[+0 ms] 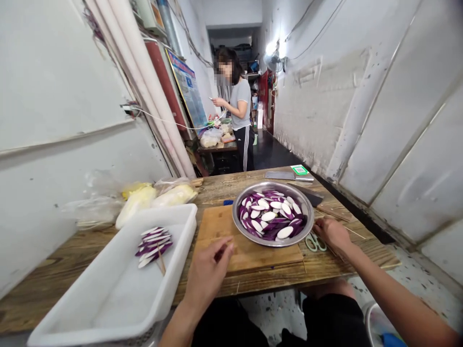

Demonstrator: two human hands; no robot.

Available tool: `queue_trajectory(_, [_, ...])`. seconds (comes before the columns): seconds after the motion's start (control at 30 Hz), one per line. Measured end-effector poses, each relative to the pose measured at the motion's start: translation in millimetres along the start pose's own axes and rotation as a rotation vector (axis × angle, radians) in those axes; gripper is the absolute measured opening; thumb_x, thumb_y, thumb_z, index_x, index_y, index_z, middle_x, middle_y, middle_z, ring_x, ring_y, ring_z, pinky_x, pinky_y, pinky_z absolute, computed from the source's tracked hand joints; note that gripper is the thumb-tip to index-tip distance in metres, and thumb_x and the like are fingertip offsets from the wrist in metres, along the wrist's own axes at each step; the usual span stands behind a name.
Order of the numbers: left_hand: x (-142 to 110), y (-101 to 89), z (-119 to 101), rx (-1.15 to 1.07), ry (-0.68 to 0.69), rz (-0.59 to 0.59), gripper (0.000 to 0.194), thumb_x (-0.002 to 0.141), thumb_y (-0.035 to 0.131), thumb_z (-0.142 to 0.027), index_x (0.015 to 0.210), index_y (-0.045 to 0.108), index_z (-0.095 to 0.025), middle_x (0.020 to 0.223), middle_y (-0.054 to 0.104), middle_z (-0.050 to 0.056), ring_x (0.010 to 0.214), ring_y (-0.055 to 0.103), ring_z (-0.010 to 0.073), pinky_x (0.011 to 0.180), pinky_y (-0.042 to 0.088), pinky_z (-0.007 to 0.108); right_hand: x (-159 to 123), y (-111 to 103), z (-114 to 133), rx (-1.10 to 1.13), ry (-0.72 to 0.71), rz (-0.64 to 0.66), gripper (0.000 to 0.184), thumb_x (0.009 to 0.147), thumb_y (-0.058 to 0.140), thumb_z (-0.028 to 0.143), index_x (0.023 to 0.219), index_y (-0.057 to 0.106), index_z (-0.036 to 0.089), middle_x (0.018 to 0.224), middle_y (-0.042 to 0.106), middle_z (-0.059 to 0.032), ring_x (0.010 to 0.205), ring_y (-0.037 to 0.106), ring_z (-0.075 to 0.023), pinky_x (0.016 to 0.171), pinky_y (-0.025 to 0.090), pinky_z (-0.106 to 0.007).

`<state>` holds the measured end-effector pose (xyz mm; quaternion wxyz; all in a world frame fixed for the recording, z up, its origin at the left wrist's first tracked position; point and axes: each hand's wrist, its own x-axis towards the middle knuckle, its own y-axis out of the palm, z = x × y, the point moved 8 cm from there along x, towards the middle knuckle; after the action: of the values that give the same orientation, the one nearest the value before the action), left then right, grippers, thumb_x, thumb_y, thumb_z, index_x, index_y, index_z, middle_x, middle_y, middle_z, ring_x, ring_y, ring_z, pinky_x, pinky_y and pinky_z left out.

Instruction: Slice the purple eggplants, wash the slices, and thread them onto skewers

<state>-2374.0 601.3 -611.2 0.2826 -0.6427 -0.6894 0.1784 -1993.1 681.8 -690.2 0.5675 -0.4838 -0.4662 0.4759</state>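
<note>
A steel bowl (237,226) full of sliced purple eggplant (268,216) stands on a wooden cutting board (213,226). My left hand (211,267) hovers over the board's near left edge, fingers curled in and thumb close to them, with nothing visible between. Right of the bowl, my right hand (331,234) is low at the table, its fingers closed among thin bamboo skewers (356,233); its grip is hidden. Pale green scissors (315,242) lie beside it. Skewered eggplant slices (155,245) rest in a white plastic tray (104,308) on the left.
A cleaver (280,175) and a dark-bladed knife (307,195) lie behind the bowl on the wooden table (213,185). Plastic bags (173,194) sit behind the tray. Farther back, a person (240,103) stands by a side table. A bin (376,320) is at lower right.
</note>
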Motion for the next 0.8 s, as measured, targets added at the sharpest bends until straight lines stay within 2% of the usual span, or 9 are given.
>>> queue_trajectory(0.1, [45.6,11.2,-46.2,0.097,0.159,-0.028,0.03,0.083,0.05,-0.038,0.103,0.067,-0.024,0.099,0.069,0.003,0.086,0.063,0.0193,0.082,0.047,0.03,10.2,8.2,-3.3,-0.002,0.009,0.021,0.031,0.087,0.043,0.036,0.081,0.067,0.017,0.079,0.068,-0.0114,0.075,0.064,-0.0198,0.058,0.038,-0.024])
queue_trajectory(0.17, [77.8,35.4,-67.5,0.189,0.267,0.073,0.027,0.082,0.051,-0.03,0.103,0.067,-0.024,0.105,0.068,0.003,0.095,0.06,0.0204,0.088,0.044,0.031,13.7,10.8,-7.5,0.005,0.026,0.024,0.032,0.088,0.041,0.035,0.081,0.066,0.017,0.078,0.068,-0.0119,0.074,0.064,-0.0204,0.057,0.038,-0.025])
queue_trajectory(0.23, [105.8,62.2,-76.9,0.283,0.339,0.19,0.028,0.078,0.055,-0.023,0.104,0.067,-0.023,0.109,0.066,0.005,0.103,0.057,0.0224,0.094,0.04,0.032,14.9,10.6,-10.7,0.021,0.038,0.025,0.033,0.088,0.04,0.035,0.079,0.066,0.017,0.077,0.068,-0.0118,0.073,0.064,-0.0206,0.057,0.038,-0.025])
queue_trajectory(0.33, [134.7,91.6,-75.2,0.416,0.358,0.319,0.031,0.076,0.057,-0.02,0.105,0.066,-0.021,0.112,0.064,0.01,0.104,0.056,0.0259,0.092,0.039,0.034,13.7,6.3,-12.7,0.049,0.038,0.023,0.034,0.088,0.039,0.033,0.076,0.066,0.017,0.076,0.068,-0.0117,0.071,0.064,-0.0209,0.056,0.037,-0.025])
queue_trajectory(0.47, [145.9,110.9,-68.6,0.591,0.362,0.461,0.025,0.072,0.058,-0.021,0.095,0.069,-0.021,0.102,0.067,0.01,0.093,0.06,0.0255,0.081,0.042,0.031,11.0,-1.3,-15.0,0.071,0.025,0.007,0.032,0.087,0.041,0.03,0.069,0.063,0.015,0.076,0.068,-0.0122,0.072,0.063,-0.0208,0.058,0.037,-0.026])
queue_trajectory(0.57, [147.0,111.2,-68.1,0.639,0.382,0.462,0.019,0.069,0.06,-0.02,0.084,0.071,-0.021,0.093,0.068,0.009,0.085,0.06,0.0227,0.074,0.041,0.028,8.7,-7.1,-21.3,0.08,0.026,-0.009,0.029,0.087,0.041,0.027,0.07,0.062,0.015,0.079,0.068,-0.0119,0.076,0.063,-0.0205,0.062,0.038,-0.026])
queue_trajectory(0.63, [148.8,106.7,-64.9,0.612,0.347,0.445,0.016,0.069,0.059,-0.021,0.081,0.07,-0.02,0.087,0.068,0.007,0.08,0.06,0.0207,0.07,0.041,0.026,4.7,-11.4,-29.0,0.097,0.041,-0.024,0.027,0.087,0.04,0.026,0.075,0.063,0.016,0.082,0.068,-0.0112,0.077,0.063,-0.0205,0.063,0.039,-0.027])
queue_trajectory(0.73, [149.9,99.6,-59.9,0.532,0.307,0.446,0.019,0.072,0.057,-0.024,0.087,0.069,-0.021,0.085,0.069,0.005,0.076,0.06,0.0188,0.068,0.041,0.024,-9.5,-20.0,-45.7,0.275,0.11,-0.081,0.02,0.083,0.044,0.025,0.081,0.062,0.017,0.079,0.068,-0.0087,0.073,0.062,-0.0203,0.063,0.04,-0.027])
queue_trajectory(0.8, [146.8,102.1,-59.0,0.523,0.352,0.506,0.023,0.073,0.055,-0.022,0.092,0.069,-0.023,0.092,0.069,0.005,0.082,0.06,0.0197,0.072,0.041,0.024,-24.5,-26.7,-52.3,0.453,0.136,-0.124,0.017,0.081,0.046,0.026,0.082,0.061,0.018,0.072,0.065,-0.0051,0.065,0.059,-0.0176,0.059,0.04,-0.027])
